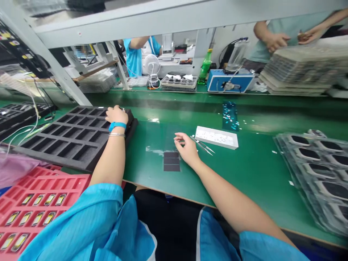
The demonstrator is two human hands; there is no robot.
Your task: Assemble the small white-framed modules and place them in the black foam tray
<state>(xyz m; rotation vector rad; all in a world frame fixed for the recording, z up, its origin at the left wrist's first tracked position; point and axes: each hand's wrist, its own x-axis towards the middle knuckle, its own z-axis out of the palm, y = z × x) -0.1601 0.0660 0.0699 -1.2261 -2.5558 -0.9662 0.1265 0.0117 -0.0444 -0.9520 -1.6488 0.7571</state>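
My left hand (117,115) reaches to the far right corner of a black foam tray (89,164) with rows of pockets. Its fingers are curled down over a pocket, and a small shiny bit shows beside them; what they grip is mostly hidden. Over the green table my right hand (187,148) hovers, fingers loosely bent, with a gap between thumb and forefinger. Tweezers (204,146) lie just behind it, tips apart and pointing right. A dark sheet of three strips (171,161) is left of that hand, and a white box (231,142) with tiny pieces stands beyond the tweezers.
Red trays (69,183) with small metal-framed parts sit at lower left. Stacked clear trays (301,181) stand on the right. A blue film (230,116) with small bits lies farther back. Beyond the ledge are a green bottle (206,65), a blue device (230,80) and two other people.
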